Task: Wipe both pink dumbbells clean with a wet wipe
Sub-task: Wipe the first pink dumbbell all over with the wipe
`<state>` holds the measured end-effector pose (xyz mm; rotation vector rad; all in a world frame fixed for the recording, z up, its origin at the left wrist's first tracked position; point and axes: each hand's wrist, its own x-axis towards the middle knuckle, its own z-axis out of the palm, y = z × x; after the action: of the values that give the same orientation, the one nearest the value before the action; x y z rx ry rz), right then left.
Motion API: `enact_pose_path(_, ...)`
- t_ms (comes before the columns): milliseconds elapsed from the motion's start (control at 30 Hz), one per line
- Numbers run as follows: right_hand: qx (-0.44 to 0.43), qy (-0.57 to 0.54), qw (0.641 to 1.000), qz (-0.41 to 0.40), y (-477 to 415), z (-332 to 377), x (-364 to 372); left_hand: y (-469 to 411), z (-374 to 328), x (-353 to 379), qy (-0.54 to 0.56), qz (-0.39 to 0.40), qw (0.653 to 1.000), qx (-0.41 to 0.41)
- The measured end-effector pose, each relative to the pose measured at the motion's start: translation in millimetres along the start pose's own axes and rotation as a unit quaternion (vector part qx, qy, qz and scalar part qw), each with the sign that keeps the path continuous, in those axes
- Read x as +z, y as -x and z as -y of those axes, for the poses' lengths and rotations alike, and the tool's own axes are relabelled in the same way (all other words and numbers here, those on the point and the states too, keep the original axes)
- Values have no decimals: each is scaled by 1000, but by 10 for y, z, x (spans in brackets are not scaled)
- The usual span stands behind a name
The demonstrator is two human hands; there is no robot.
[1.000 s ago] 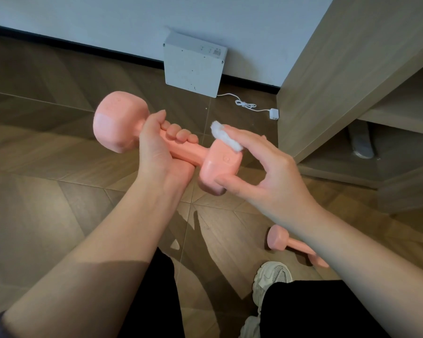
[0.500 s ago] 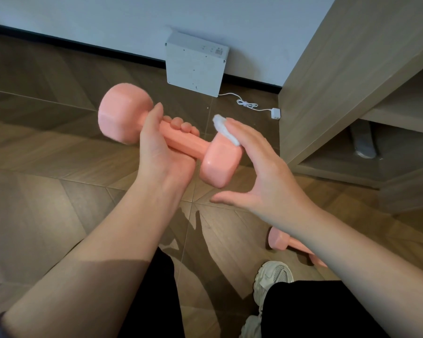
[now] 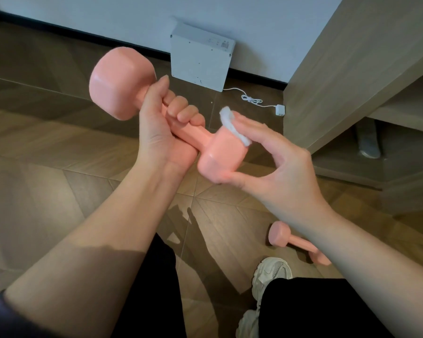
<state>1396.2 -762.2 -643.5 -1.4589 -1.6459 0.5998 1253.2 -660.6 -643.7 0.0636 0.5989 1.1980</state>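
My left hand (image 3: 161, 132) grips the handle of a pink dumbbell (image 3: 117, 84) held up over the floor, one head up left, the other head down right. My right hand (image 3: 276, 164) presses a folded white wet wipe (image 3: 232, 128) under its fingers onto the top of the lower right head, with the thumb against that head's underside. A second pink dumbbell (image 3: 288, 240) lies on the floor at lower right, partly hidden behind my right forearm.
A white box (image 3: 200, 57) leans on the wall, with a white cable and plug (image 3: 280, 109) beside it. A wooden cabinet (image 3: 352, 69) with a low open shelf stands at right. My white shoe (image 3: 271, 272) and black trousers are below.
My left hand has tilted the dumbbell, raising the far head and lowering the near one. My right thumb has come back against the near head, and the wipe has slid along its top.
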Motion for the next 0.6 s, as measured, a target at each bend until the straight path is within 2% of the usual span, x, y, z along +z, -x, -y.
enact_pose_path(67, -2, 19, 1000, 22, -18, -30, -6, -2, 5, -14, 9, -13, 1000, -2)
enact_pose_path(167, 46, 16, 996, 77, -28, -67, 3, -3, 20, -35, 2, -24, 1000, -3)
enact_pose_path(400, -41, 34, 999, 4, 17, -101, 24, -35, 67, -59, 0, -61, 998, -3)
enact_pose_path(533, 22, 26, 997, 71, -21, -121, -44, -28, 92, -61, -4, -72, 997, -14)
enact_pose_path(600, 27, 21, 997, 74, -23, -120, -59, -19, 103, -48, -16, -63, 998, -15)
